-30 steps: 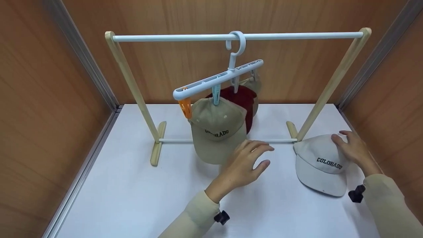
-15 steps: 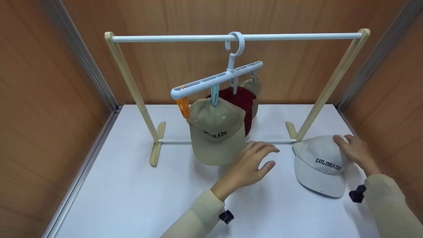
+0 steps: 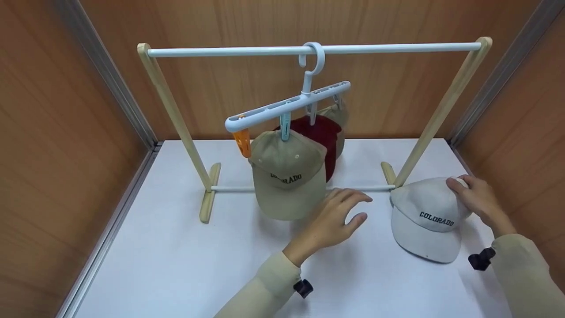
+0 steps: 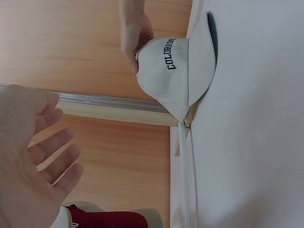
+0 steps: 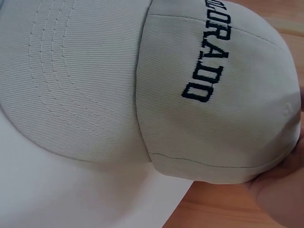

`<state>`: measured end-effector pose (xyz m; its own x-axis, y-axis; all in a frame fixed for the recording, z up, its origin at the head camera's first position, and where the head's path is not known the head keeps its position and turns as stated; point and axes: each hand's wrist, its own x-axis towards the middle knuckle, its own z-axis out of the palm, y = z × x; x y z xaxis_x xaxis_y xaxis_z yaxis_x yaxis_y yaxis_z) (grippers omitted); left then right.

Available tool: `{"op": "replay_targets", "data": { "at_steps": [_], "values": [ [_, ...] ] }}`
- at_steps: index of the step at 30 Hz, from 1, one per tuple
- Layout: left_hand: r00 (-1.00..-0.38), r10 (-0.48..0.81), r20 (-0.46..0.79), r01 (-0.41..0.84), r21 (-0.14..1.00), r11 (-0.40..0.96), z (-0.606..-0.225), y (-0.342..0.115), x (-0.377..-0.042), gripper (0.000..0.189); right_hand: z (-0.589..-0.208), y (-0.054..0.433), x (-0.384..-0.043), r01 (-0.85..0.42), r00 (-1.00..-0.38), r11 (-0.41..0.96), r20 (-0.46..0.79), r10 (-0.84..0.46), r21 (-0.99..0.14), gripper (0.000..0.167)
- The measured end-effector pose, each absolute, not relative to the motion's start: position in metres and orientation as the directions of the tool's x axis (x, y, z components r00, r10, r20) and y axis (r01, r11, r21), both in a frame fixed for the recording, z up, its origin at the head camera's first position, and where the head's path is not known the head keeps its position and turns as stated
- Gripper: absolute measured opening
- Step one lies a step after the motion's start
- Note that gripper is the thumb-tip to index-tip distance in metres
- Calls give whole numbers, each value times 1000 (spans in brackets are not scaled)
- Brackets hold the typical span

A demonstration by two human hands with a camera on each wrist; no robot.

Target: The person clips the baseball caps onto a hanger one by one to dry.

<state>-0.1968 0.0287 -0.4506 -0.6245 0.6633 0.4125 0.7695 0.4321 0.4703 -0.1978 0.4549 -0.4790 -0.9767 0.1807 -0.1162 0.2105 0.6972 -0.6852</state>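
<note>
My right hand (image 3: 481, 201) grips the back of a light grey cap (image 3: 426, 212) lettered COLORADO, at the right of the table. In the right wrist view the cap's brim (image 5: 76, 85) and crown (image 5: 218, 123) fill most of the picture. My left hand (image 3: 329, 221) holds nothing; its fingers are spread, just in front of a beige COLORADO cap (image 3: 289, 176). That cap hangs by a light blue clip (image 3: 285, 127) from a pale blue hanger (image 3: 287, 106). Behind it hang a dark red cap (image 3: 331, 141) and another beige cap (image 3: 342, 117), both partly hidden.
A rack with a white top rail (image 3: 220, 52) and wooden legs (image 3: 176, 117) carries the hanger. An orange clip (image 3: 242, 142) sits at the hanger's near end. A low white bar (image 3: 234, 189) joins the legs. Wooden panels (image 3: 88, 154) enclose the white table (image 3: 176, 265).
My left hand has shifted slightly right, away from the hanging beige cap. The right hand's hold on the grey cap has moved a little, and the cap has tilted slightly.
</note>
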Motion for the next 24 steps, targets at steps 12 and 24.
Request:
{"op": "replay_targets", "data": {
  "at_steps": [12,24],
  "values": [
    [-656,650,384,733,530,427,-451,33,-198,34,-456,426,-197,67,-994,730,17,107,-680,51],
    [-693,633,346,683,597,421,-455,38,-203,38,-430,392,-193,-91,-989,770,148,4,-632,33]
  ]
}}
